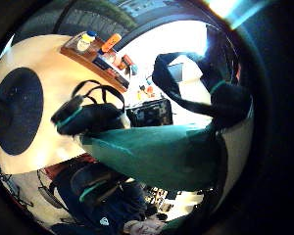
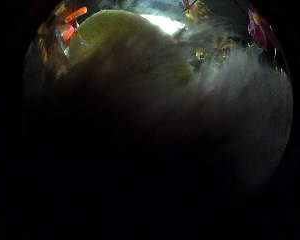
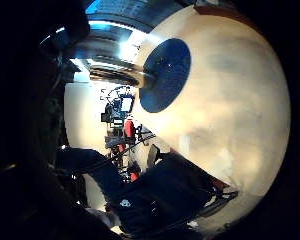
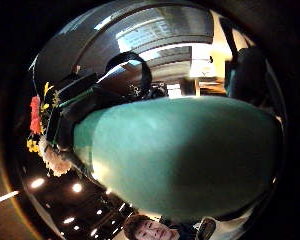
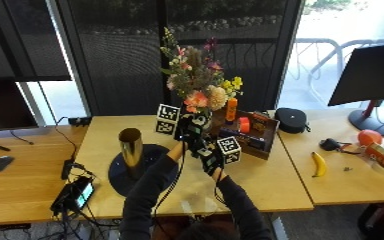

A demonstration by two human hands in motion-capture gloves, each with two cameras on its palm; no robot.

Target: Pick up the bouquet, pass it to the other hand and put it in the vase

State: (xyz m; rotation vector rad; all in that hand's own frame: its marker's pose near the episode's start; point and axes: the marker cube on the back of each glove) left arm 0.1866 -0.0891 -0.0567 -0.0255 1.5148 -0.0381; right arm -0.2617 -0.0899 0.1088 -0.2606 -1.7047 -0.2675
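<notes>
In the outside view the bouquet (image 5: 195, 82) of pink, orange and yellow flowers stands upright above the middle of the table. My left hand (image 5: 189, 129) grips its stems just under the blooms. My right hand (image 5: 208, 152) hovers directly below the left, beside my left forearm, holding nothing that I can see. The gold vase (image 5: 131, 144) stands upright on a round dark blue mat (image 5: 129, 182), to the left of both hands. The right thumb side palm view shows a gloved hand (image 4: 72, 107) with the flowers (image 4: 40, 130) beyond it. The right little finger side view shows the vase (image 3: 110, 60) and mat (image 3: 165, 75).
A wooden box (image 5: 252, 132) with an orange bottle and small items sits just right of the hands. Further right lie a black pouch (image 5: 290, 120) and a banana (image 5: 319, 164). A handheld device (image 5: 75, 195) lies near the table's left front corner.
</notes>
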